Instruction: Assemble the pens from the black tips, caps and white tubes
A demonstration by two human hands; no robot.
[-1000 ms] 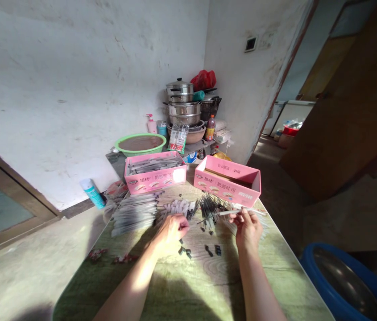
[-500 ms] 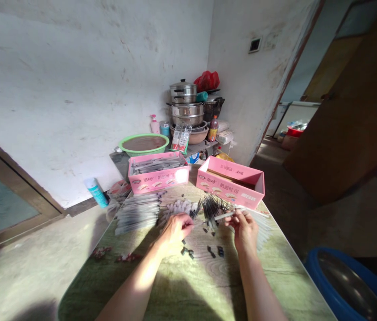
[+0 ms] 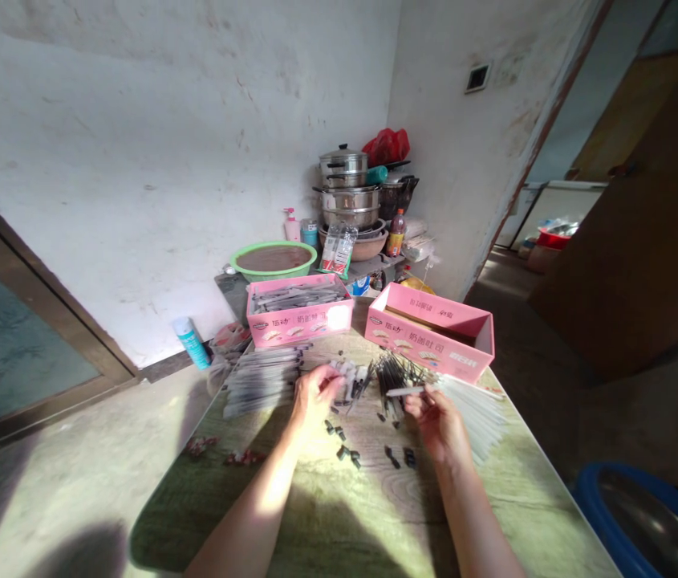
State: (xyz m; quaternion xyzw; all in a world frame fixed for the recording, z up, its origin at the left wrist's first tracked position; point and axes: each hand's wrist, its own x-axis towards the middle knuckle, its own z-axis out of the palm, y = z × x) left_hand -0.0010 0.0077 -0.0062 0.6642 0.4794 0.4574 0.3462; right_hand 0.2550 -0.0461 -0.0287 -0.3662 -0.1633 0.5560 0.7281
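My right hand (image 3: 440,413) pinches a pale, slim pen barrel (image 3: 406,392) that points left. Just beyond its tip lies a bundle of thin dark pen refills (image 3: 395,369). My left hand (image 3: 316,393) is at a heap of short whitish pieces (image 3: 351,376), its fingers pressed together; what is between them is too small to make out. Clear barrels (image 3: 476,413) lie in a row beside my right hand. To the left, a stack of pale pens or barrels (image 3: 260,384) covers the table. Small black pieces (image 3: 349,456) are scattered nearer me.
At the table's far edge stand a pink box (image 3: 299,325) filled with greyish pens and a second pink box (image 3: 435,345) with a brown inside. Behind them are a green basin (image 3: 275,273) and stacked pots (image 3: 351,205). A blue tub (image 3: 600,514) is on the right.
My left hand has moved from near the refills leftward to the heap of whitish pieces. My right hand still holds the barrel, now more level. The whole view has shifted slightly.
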